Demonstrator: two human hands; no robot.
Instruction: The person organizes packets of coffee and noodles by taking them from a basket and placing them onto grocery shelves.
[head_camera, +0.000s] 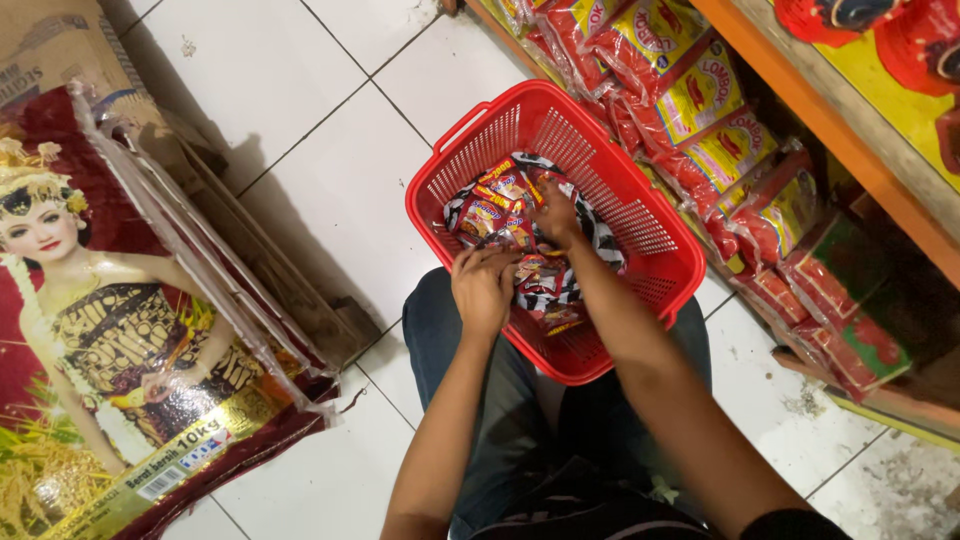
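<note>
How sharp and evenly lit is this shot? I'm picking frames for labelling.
Head view: mostly sharp; the left hand and right hand in the red basket look slightly soft. Light falls unevenly: bright white floor tiles, a dark shadow beside the large sack, glossy glare on the shelf packets.

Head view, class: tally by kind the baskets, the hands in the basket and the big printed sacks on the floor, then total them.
Red plastic basket: 1
Hands, left hand and right hand: 2
Big printed sack: 1
Total: 4
</note>
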